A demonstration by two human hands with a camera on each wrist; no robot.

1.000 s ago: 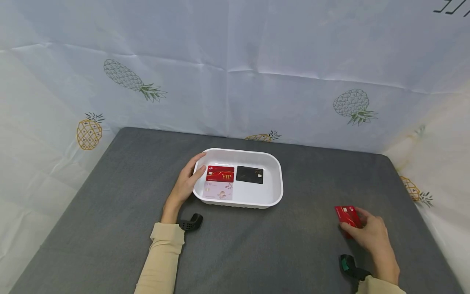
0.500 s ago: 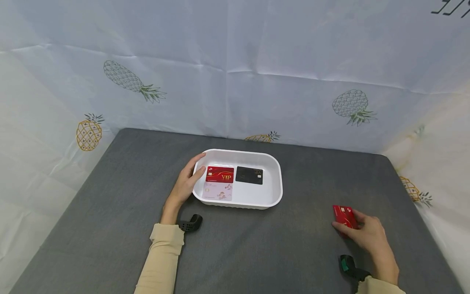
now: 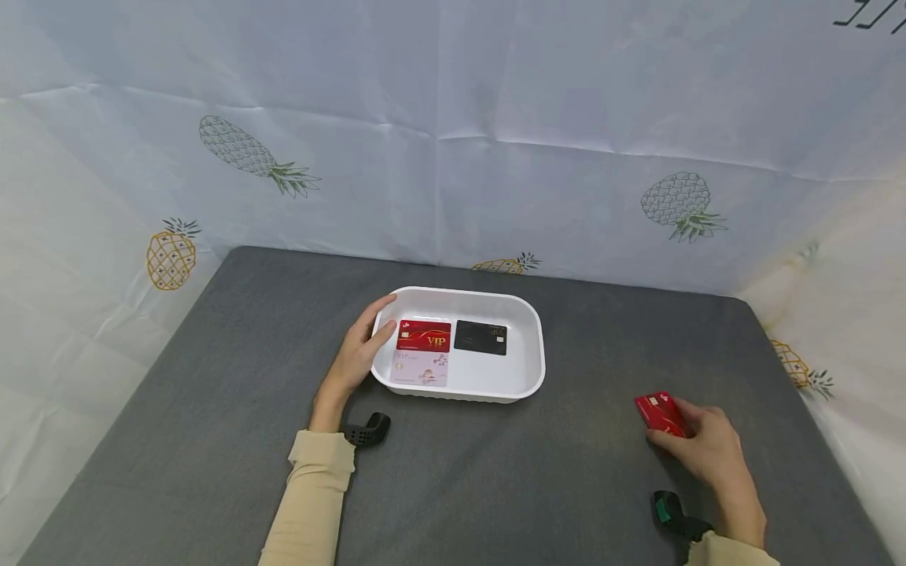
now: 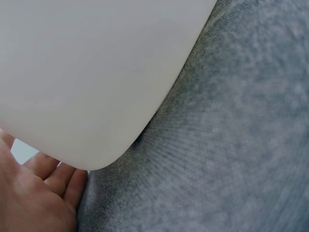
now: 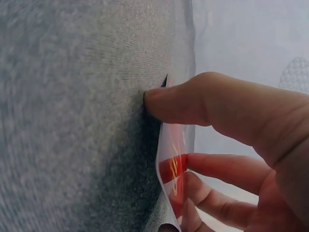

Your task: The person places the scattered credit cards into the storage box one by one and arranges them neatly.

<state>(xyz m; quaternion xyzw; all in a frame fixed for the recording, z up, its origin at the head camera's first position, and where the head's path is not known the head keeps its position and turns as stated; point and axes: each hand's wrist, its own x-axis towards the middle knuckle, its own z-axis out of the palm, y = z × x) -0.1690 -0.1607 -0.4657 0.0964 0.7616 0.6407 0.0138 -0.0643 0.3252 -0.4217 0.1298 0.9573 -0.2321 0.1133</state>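
A white tray (image 3: pixel 534 369) sits mid-table on the grey cloth. In it lie a red VIP card (image 3: pixel 424 336), a black card (image 3: pixel 481 336) and a pale pink card (image 3: pixel 421 368). My left hand (image 3: pixel 356 354) rests against the tray's left rim, thumb on the edge; the left wrist view shows the tray's wall (image 4: pixel 91 77) and my fingers (image 4: pixel 43 193) beside it. My right hand (image 3: pixel 704 448) pinches a red card (image 3: pixel 658 413) at the table's right side, tilted up off the cloth; the right wrist view shows that card (image 5: pixel 174 174) between thumb and fingers.
The grey table (image 3: pixel 212 377) is walled by a white pineapple-print sheet (image 3: pixel 453 141) at the back and both sides. Black wrist camera mounts (image 3: pixel 368 430) show at each sleeve.
My right hand has lifted the red card's edge and drawn it slightly left and up off the cloth. The left hand and the tray stay put.
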